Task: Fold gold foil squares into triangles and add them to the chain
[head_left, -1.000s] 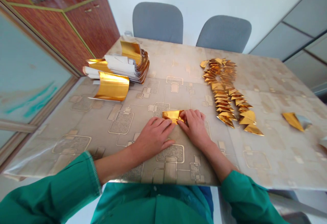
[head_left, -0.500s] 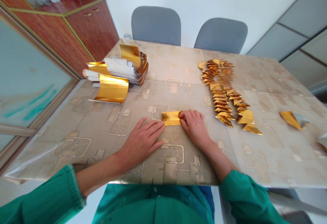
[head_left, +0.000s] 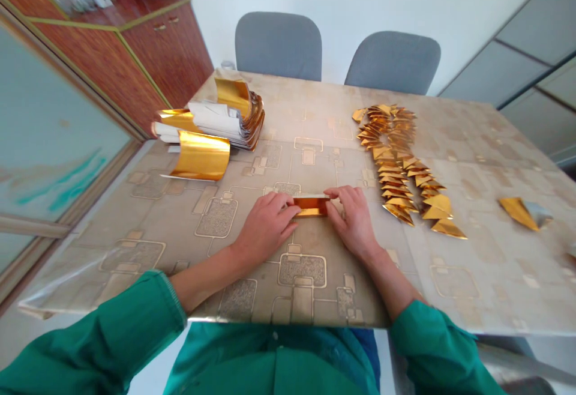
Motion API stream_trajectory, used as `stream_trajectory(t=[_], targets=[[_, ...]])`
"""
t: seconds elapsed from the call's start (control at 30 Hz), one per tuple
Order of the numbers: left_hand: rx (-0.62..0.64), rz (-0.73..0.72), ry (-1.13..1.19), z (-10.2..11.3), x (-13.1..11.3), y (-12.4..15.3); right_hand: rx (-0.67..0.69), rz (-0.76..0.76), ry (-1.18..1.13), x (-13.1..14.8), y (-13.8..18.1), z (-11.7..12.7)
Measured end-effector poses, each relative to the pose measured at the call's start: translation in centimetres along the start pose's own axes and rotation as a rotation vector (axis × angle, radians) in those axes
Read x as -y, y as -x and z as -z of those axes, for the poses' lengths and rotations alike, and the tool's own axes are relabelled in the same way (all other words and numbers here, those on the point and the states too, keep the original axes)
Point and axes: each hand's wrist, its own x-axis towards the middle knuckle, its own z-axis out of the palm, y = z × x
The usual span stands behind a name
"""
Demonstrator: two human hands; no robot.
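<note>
A small sheet of gold foil paper [head_left: 310, 206] lies on the table in front of me, folded lengthwise and partly opened, with a pale edge along its far side. My left hand [head_left: 269, 220] grips its left end between thumb and fingers. At the right end, my right hand [head_left: 353, 217] pinches the paper, the index finger on the far edge and the thumb nearer to me. The fingertips cover both ends of the strip.
Stacked gold and white sheets [head_left: 216, 120] lie at the back left, with one curled gold sheet [head_left: 202, 156] in front. Rows of folded gold pieces [head_left: 391, 161] stand to the right. A loose gold piece [head_left: 519, 212] lies far right. Two grey chairs [head_left: 279, 44] stand behind the table.
My left hand has moved from lying flat beside the strip to gripping its left end. The gold paper, flat before, now shows an opened fold with a raised far edge.
</note>
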Motion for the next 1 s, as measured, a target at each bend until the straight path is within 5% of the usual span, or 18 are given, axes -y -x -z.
stream_trajectory(t=[1.0], targets=[[0.046, -0.069, -0.108, -0.2, -2.0, 2.6, 0.163, 0.186, 0.088, 1.2, 0.4, -0.5]])
